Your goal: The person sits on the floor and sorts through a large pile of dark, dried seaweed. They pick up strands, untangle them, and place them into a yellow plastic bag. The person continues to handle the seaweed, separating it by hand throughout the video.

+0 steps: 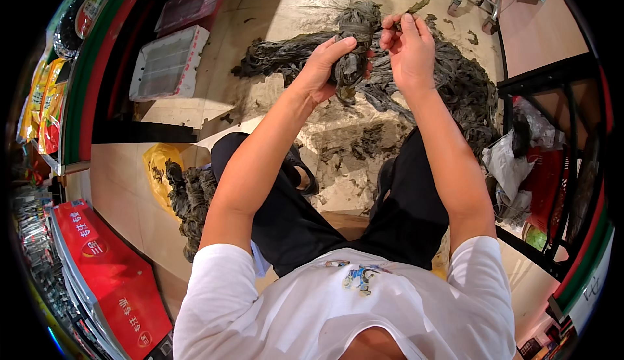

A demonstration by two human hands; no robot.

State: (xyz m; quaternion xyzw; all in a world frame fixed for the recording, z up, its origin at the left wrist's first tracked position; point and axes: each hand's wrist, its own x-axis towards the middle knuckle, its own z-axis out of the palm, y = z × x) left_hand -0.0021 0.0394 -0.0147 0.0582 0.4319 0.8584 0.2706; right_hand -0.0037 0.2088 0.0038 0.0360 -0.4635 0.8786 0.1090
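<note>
My left hand is wrapped around a bundle of dark dried kelp, thumb across its front. The bundle stands roughly upright, with loose ends hanging below the palm. Just right of it, my right hand pinches a thin kelp strip between thumb and fingers. Whether that strip joins the bundle cannot be made out. Beneath both hands, a long heap of loose kelp spreads over the tiled floor to the right. Another length of kelp stretches out on the left.
Tied kelp bundles are piled beside my left leg, by a yellow plastic bag. A white foam box stands at upper left. Metal legs on casters are at upper right. Bags fill a black rack; a red carton sits lower left.
</note>
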